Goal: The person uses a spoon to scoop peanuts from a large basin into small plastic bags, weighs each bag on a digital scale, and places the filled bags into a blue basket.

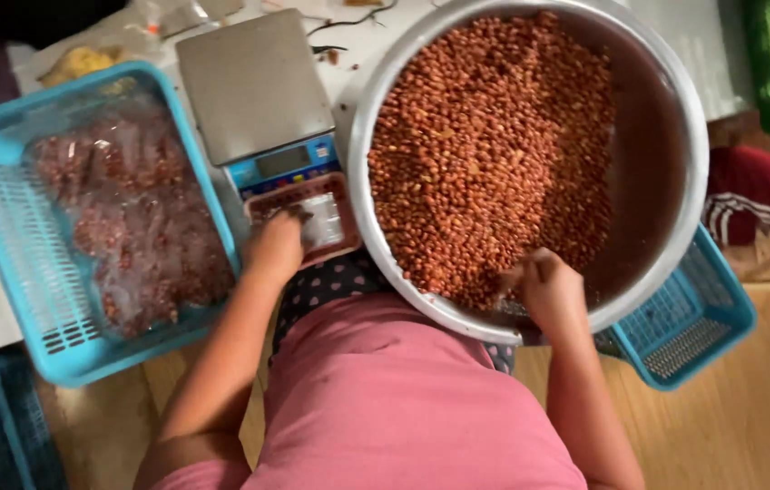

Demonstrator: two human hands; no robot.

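Your right hand (550,290) is curled among the red peanuts (485,145) in the big metal basin (675,118); its grip is unclear. Your left hand (276,247) pinches a small tray of peanuts (308,213) before the scale (258,91). The blue basket (13,227) holds filled clear bags (135,218).

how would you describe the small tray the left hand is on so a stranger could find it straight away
Start at the big round metal basin heaped with red-brown peanuts; just to its left sits a digital scale with a grey platform. The small tray lies right below that scale, under the left hand. Unlike the blue baskets, it is shallow, reddish and clear-bottomed.
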